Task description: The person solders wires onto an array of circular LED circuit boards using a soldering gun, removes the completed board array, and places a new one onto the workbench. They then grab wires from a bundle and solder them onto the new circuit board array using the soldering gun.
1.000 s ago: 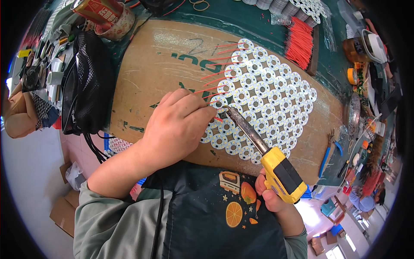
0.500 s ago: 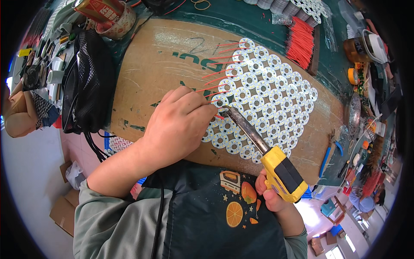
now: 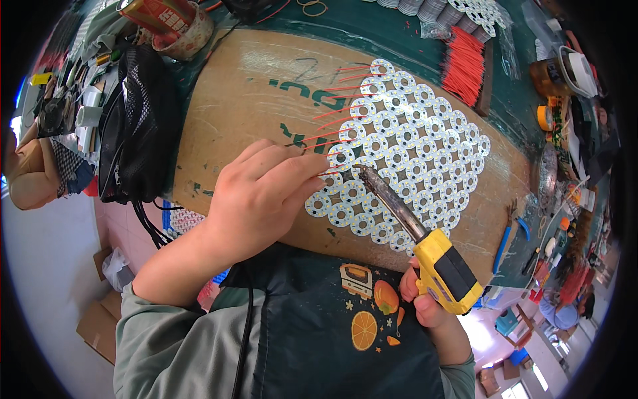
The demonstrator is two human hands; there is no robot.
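Nine o'clock from soldering iron point(image 3: 428, 247) — my left hand point(image 3: 259, 191), pinch on red wire point(image 3: 335, 172) unclear; right hand point(image 3: 427, 304) wraps iron — slip risks burn.

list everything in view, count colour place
Tabletop: one, dark green, across centre
Flat cardboard sheet: one, brown, on tabletop
Ring-shaped boards: dozens, white, on the cardboard
Thin wires: several, red, at the boards' left edge
Wire bundle: one, red, upper right
Disc stacks: several, grey and white, top right
Metal-barrelled soldering iron: one, yellow and black, over boards
Mesh bag: one, black, left of cardboard
Metal can: one, red and gold, upper left
Lidded jar: one, brown, upper right
Pliers: one pair, blue-handled, lower right
Other people: at least two, either edge
Side clutter: uncountable, mixed, both edges
Apron: one, dark, lower middle
Left hand: one, bare, fingers by a wire
Right hand: one, bare, on iron's handle
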